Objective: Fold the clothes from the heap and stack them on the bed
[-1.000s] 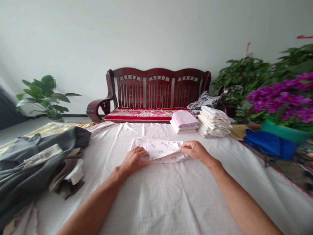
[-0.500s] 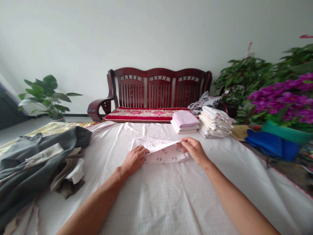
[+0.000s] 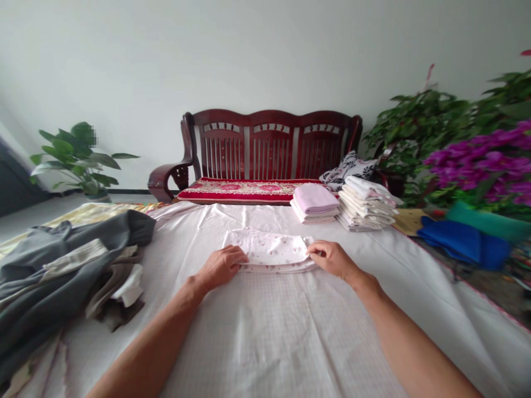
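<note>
A white cloth with a small pinkish print (image 3: pixel 271 247) lies folded in a flat strip on the pale sheet (image 3: pixel 265 331). My left hand (image 3: pixel 224 264) is closed on the near left corner of this cloth, thumb and fingers pressed together. At the right end, my right hand (image 3: pixel 332 257) pinches the cloth's edge between thumb and forefinger. Behind it stand a low pile of folded pink and white cloths (image 3: pixel 315 203) and a taller stack of folded white cloths (image 3: pixel 367 204).
Rumpled grey and brown clothes (image 3: pixel 83 271) lie at the left. A dark red wooden bench (image 3: pixel 271 143) with a red cover stands behind. To the right are a blue cloth (image 3: pixel 460 240), purple flowers (image 3: pixel 477 160) and leafy plants; another potted plant (image 3: pixel 78 160) stands back left.
The upper layer, raised at the right before, now lies down toward me over the cloth. My right hand has come lower with its edge; my left hand has shifted slightly left.
</note>
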`<state>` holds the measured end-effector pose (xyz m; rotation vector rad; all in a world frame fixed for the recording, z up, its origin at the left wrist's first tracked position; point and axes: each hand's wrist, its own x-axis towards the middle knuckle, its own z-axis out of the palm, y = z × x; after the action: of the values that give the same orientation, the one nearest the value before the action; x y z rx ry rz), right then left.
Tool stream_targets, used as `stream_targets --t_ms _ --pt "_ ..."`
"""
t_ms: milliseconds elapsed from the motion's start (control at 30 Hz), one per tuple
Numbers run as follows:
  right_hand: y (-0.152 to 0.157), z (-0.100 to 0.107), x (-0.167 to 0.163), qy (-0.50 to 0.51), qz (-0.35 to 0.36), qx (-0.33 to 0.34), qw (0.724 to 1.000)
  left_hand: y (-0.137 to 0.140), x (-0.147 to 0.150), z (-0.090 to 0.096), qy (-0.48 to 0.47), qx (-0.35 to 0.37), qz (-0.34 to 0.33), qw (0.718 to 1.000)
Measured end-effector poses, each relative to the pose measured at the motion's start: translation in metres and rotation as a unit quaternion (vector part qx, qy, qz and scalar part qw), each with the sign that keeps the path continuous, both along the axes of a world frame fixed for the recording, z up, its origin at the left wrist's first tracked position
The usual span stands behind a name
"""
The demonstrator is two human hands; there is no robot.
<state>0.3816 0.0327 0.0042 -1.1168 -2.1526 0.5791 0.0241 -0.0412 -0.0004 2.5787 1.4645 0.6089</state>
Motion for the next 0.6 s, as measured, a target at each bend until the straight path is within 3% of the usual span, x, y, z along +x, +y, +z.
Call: stream_targets --t_ms 267,600 --pt "-0.006 0.001 0.003 -0.001 0.051 0.046 0.998 -0.002 -0.010 -0.001 -0.019 -0.028 -0.026 0.999" --pt "-0.003 -0.005 0.010 0.011 0.067 0.013 0.998 -0.002 -0.012 -0.006 -0.041 0.049 -0.056 0.996"
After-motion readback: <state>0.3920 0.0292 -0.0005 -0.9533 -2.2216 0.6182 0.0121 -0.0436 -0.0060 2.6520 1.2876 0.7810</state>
